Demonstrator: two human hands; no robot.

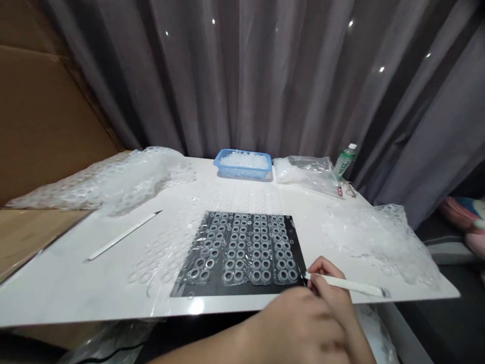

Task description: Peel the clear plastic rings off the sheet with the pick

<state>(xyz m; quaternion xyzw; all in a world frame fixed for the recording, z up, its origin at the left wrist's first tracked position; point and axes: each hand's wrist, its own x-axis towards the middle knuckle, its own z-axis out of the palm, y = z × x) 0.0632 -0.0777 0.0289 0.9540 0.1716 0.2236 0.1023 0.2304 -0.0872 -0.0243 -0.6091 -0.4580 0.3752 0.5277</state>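
My right hand (pixel 329 277) is at the lower right corner of a black mat (pixel 223 289), its fingers closed round a slim white stick-like tool (pixel 356 285) whose kind I cannot make out. Its near tip points to the mat and the other end reaches right past the hand. My left hand (pixel 299 323) crosses in front of my right wrist at the table's front edge. Motion smears its fingers, so what they do is unclear. On the mat lie clear plastic strips with rows of small rings (pixel 238 242), several to a column.
Loose clear rings (pixel 159 258) lie left of the mat. Another white stick with a dark tip (pixel 125 235) is further left. Bubbly clear plastic heaps (pixel 140 174) flank both sides. A blue basket (pixel 242 173), a clear bag (pixel 308 174) and a green bottle (pixel 344 161) stand behind.
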